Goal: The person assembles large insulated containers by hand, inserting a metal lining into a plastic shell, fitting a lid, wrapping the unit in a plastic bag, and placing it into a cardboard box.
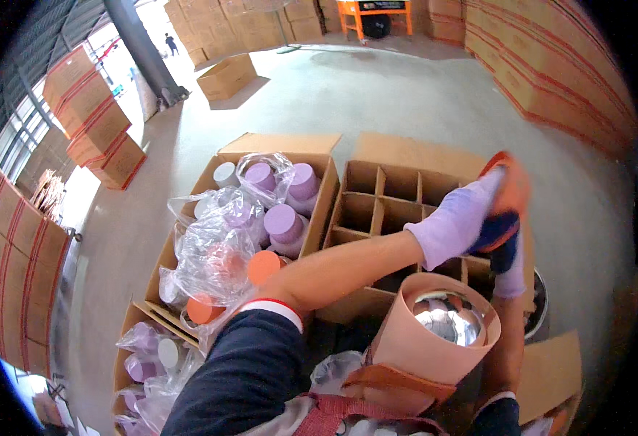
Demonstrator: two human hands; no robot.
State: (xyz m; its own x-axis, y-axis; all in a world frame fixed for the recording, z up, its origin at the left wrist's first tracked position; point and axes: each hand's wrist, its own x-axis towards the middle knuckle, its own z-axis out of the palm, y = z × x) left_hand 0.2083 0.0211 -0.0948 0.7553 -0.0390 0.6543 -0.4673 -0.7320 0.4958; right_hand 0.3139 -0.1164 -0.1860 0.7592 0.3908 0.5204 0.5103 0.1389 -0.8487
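My hands are together above the right side of a divided carton, both in lavender gloves. My left hand (pixel 460 218) reaches across from the left, its fingers closed and smeared by motion. Against it is a blurred orange and dark blue thing (pixel 515 192), whose kind I cannot make out. Mostly behind it, my right hand (pixel 506 265) shows a lavender cuff and a dark blue patch; its fingers are hidden. Between my forearms, close to my body, leans a peach-coloured cylinder (pixel 424 349) with a shiny domed metal piece (pixel 448 318) inside its rim and a brown strap-like band (pixel 399 381) around it.
Below my hands is the carton with cardboard dividers (pixel 377 200). To its left, another carton (pixel 317 221) holds lavender-, orange- and white-topped bottles under clear plastic (pixel 221 232). More bottles fill a carton (pixel 126 370) at lower left. Stacked boxes (pixel 551 65) line the warehouse floor.
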